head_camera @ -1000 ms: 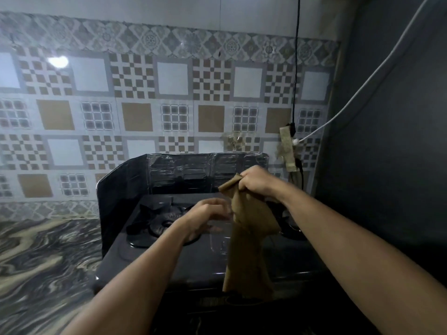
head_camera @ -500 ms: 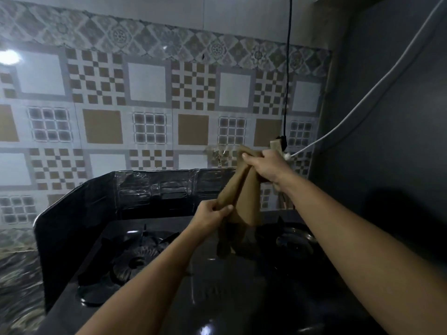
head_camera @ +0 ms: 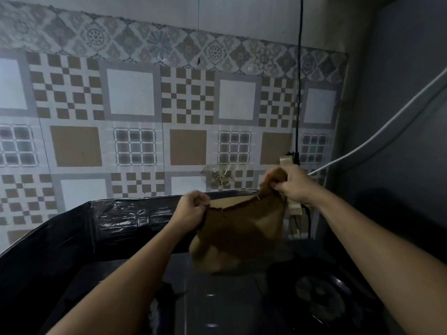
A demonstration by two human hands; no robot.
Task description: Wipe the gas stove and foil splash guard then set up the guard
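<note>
Both hands hold a brown square cloth [head_camera: 242, 233] spread out in the air above the black gas stove [head_camera: 217, 298]. Left hand [head_camera: 193, 209] grip pinches the cloth's upper left edge; right hand [head_camera: 292, 184] grip is curled round the bunched upper right corner, held higher. Dark foil splash guard [head_camera: 116, 221] stands upright along the stove's back and left edges. Right burner [head_camera: 321, 296] sits near the stove's right edge.

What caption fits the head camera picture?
Both hands, left hand and right hand, stretch a brown cloth above the black gas stove.
</note>
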